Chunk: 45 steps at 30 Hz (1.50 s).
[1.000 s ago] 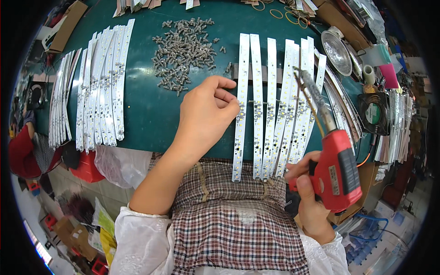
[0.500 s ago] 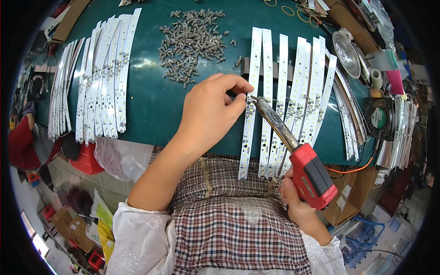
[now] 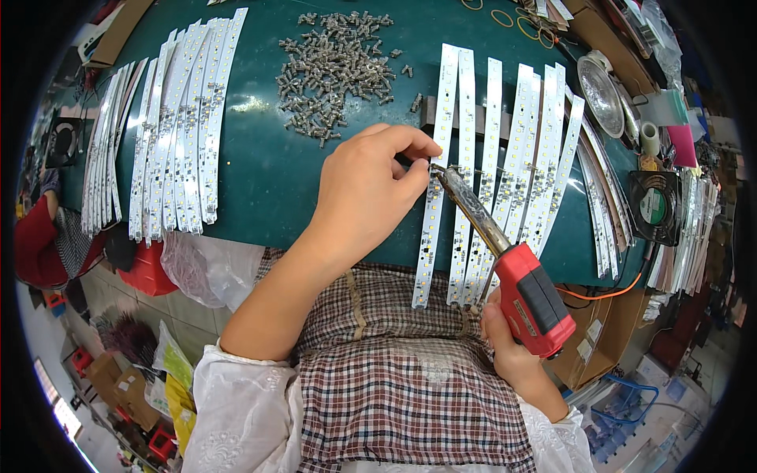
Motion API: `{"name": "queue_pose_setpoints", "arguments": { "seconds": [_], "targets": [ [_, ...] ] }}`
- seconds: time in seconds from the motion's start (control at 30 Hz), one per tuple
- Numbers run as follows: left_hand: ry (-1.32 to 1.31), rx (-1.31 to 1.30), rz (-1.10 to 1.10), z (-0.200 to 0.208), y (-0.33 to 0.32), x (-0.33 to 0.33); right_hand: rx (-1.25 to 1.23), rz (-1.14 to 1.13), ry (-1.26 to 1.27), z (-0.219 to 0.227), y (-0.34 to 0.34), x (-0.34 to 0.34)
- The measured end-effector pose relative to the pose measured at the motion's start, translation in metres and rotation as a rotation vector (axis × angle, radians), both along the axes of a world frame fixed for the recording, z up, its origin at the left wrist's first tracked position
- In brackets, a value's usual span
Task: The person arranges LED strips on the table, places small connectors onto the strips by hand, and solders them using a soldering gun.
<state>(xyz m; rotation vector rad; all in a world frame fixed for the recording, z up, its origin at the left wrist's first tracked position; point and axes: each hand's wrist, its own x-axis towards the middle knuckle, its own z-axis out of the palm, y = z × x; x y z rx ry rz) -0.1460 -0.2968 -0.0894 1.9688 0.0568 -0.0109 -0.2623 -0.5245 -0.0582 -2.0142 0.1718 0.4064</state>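
Observation:
My right hand grips a red and black soldering gun. Its long metal barrel slants up to the left, and the tip meets the middle of the leftmost white LED strip in the right-hand group. Beside that tip, my left hand is closed in a pinch over the same strip; whatever sits between thumb and forefinger is hidden. More LED strips lie side by side to the right, small dark components across their middles. A heap of small metal parts rests on the table beyond my left hand.
Another batch of LED strips covers the left of the green table. A dark bar runs under the right strips' upper part. At the right are a small fan, a round reflector lamp and an orange cable.
The view has shifted slightly. The soldering gun's body has moved a little to the left, while its tip stays at the same strip. My left hand keeps its pinch there.

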Motion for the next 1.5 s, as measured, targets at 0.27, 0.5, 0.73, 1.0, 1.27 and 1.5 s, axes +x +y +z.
{"name": "queue_pose_setpoints", "arguments": {
  "seconds": [0.27, 0.5, 0.73, 1.0, 1.27, 1.5],
  "targets": [
    [0.005, 0.009, 0.011, 0.0, -0.002, -0.001, -0.041, 0.064, -0.041, -0.003, -0.004, -0.001],
    [0.004, 0.016, -0.028, 0.003, -0.004, 0.001, 0.136, -0.184, -0.199, 0.014, -0.007, 0.0],
    [0.07, -0.066, -0.009, 0.002, -0.004, -0.001, -0.227, -0.594, -0.631, 0.007, -0.074, 0.077],
    [0.095, -0.078, -0.021, 0.009, -0.003, 0.0, -0.955, -0.323, -0.892, -0.022, -0.105, 0.132],
    [-0.214, 0.294, 0.05, 0.038, 0.009, 0.042, -0.972, -0.286, -0.894, -0.012, -0.125, 0.148],
    [-0.454, 0.607, -0.077, 0.01, -0.012, 0.122, -0.867, -0.431, -0.853, 0.007, -0.136, 0.144]
  ]
}}
